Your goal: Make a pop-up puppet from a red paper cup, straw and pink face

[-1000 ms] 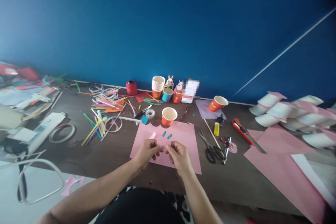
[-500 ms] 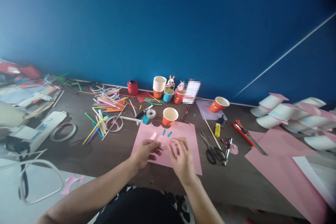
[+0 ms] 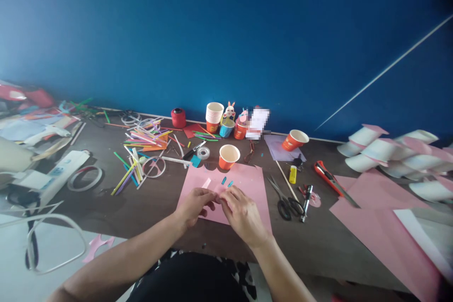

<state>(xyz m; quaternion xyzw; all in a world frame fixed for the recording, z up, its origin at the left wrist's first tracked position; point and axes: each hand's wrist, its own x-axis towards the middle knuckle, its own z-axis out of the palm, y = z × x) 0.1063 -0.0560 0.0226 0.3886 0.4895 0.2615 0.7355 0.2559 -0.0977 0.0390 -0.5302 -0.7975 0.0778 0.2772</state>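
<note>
Closed in a pinch at the left hand (image 3: 194, 208), probably on a small piece hidden between the fingertips, above the middle of the pink paper sheet (image 3: 255, 183) on the dark brown counter (image 3: 123, 207). Curled in to the same spot at the right hand (image 3: 245, 217), with no way to tell a grip from a mere touch.

To manage so small a piece well, pinch lightly at the very edge, steady with the left and make only fine adjustments with the right. Raise the right knuckles a little to avoid brushing the blue strips (image 3: 224, 180) just beyond.

Now count: two blue strips and one pale pink strip (image 3: 205, 183) on the sheet; one upright orange paper cup (image 3: 226, 162) at its far edge; farther right, one pair of scissors (image 3: 283, 203), one red utility knife (image 3: 324, 175) and one tilted orange paper cup (image 3: 295, 141); behind, one cup stack (image 3: 214, 115), too tightly nested to count.
</note>
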